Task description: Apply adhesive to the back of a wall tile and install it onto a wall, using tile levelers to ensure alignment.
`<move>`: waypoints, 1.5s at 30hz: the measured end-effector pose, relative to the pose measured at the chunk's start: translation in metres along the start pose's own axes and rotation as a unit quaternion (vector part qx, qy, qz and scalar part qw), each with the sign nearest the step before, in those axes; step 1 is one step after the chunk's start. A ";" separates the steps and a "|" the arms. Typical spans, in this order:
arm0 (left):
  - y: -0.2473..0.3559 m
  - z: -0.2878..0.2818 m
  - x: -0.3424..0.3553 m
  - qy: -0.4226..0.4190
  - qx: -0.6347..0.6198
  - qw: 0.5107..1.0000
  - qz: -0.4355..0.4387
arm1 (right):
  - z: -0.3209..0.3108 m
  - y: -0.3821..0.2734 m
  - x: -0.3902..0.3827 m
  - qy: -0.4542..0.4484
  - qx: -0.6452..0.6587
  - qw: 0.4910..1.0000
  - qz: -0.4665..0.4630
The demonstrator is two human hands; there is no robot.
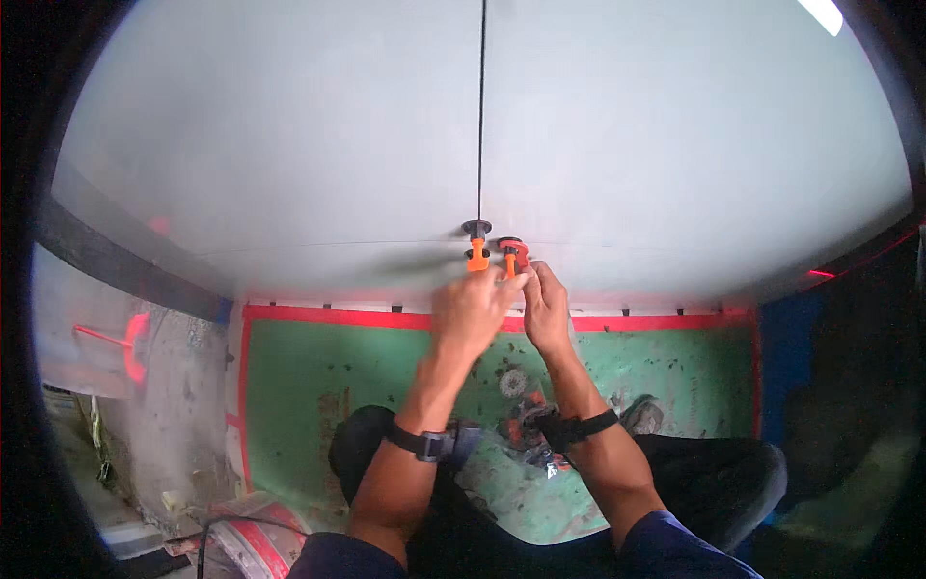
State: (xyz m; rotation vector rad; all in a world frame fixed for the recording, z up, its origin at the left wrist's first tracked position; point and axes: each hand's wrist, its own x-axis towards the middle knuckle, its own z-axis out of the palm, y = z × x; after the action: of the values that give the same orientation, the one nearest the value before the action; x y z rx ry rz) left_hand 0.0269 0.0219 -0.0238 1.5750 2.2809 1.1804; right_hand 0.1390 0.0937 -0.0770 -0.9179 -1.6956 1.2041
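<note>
Against the pale grey tiled wall [318, 145], an orange-handled tile leveler [477, 255] with a black round base sits in the dark vertical joint. Just to its right is a second tile leveler [509, 253], with a red and black round base and an orange handle. My left hand [467, 314], slightly smeared by motion, reaches up with its fingers closed at this second handle. On the other side, the closed fingers of my right hand [547, 301] pinch at the same leveler. Fingertips partly hide its lower end.
Red tape [357, 316] borders a green floor sheet [299, 396] below the wall. Between my forearms lie a clear bag [529, 425] of orange and dark pieces and a pale round disc [513, 383]. A red-and-white sack [260, 540] and a dark cable [204, 540] are at lower left.
</note>
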 end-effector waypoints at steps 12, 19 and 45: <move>-0.037 -0.013 0.026 0.363 0.175 0.907 0.118 | 0.008 0.007 -0.042 0.080 0.036 0.996 0.029; -0.037 -0.009 0.041 0.349 0.239 0.900 0.102 | -0.012 0.015 -0.051 0.130 0.060 0.989 0.027; -0.044 -0.015 0.040 0.330 0.235 0.905 0.128 | -0.015 0.021 -0.057 0.089 0.055 0.992 0.070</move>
State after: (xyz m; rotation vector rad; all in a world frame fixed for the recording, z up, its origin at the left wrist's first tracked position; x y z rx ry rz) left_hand -0.0305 0.0409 -0.0305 1.8986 3.0470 1.4895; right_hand 0.1759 0.0536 -0.1069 -1.0581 -1.4300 1.2543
